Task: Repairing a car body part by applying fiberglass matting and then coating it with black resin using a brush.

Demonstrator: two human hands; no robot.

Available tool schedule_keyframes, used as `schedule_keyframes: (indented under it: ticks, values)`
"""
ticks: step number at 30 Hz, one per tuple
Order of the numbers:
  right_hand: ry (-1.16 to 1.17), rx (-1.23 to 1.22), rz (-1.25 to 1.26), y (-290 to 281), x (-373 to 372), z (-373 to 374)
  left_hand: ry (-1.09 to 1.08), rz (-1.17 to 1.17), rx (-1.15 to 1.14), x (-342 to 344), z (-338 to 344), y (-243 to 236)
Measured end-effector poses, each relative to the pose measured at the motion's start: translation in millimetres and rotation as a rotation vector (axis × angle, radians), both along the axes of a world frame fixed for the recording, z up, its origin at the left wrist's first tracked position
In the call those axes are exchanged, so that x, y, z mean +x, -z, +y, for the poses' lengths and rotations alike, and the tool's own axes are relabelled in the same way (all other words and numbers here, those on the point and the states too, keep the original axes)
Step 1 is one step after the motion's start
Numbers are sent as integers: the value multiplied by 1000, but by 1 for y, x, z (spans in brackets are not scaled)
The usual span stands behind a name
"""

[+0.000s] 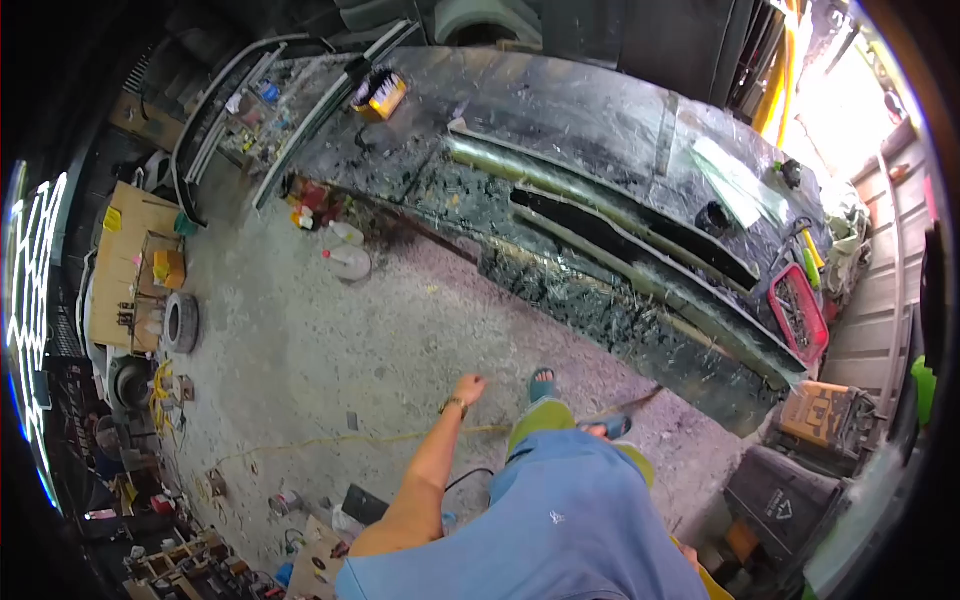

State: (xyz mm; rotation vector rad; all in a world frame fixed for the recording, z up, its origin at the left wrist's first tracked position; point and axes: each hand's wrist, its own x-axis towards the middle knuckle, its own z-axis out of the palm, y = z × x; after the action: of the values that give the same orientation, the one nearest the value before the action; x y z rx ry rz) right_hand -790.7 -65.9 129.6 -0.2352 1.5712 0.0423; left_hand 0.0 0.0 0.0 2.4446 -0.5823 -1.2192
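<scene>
Bare and curled loosely, the left hand [467, 388] is hanging over the gritty concrete floor [300, 350], holding nothing, just beside the sandalled feet [545, 385]. A yellow cord [330, 440] is trailing below it; the long black car bumper [600, 200] is lying ahead. Right hand is out of sight.

The car body panel [600, 190] shows dark, scuffed, partly glossy, streaked with rough filler. The floor [330, 340] is bare concrete, dusty and matt. Soft blue cloth on the shirt [560, 530]. Clear plastic bottles [345, 250], a brown cardboard box [820, 410], a matt grey plastic bin [780, 500].
</scene>
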Motion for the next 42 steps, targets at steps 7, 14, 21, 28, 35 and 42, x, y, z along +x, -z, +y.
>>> schedule_keyframes:
  ticks: [7, 14, 21, 28, 35, 42]
  values:
    - [-270, -117, 165, 105, -4, -51, -368, -116, -355, 66, -65, -84]
    - [-85, -397, 289, 38, 262, -120, 278, -656, -687, 271, -262, -221]
    - [-105, -194, 316, -7, 411, -86, 652, -498, -426, 373, -358, -197]
    - [38, -201, 435, -61, 492, -73, 732, -464, -377, 394, -383, -171]
    - [79, -240, 440, -78, 543, -76, 774, -405, -286, 402, -396, -172]
    - [88, -317, 424, -56, 534, -82, 730, -445, -293, 407, -396, -199]
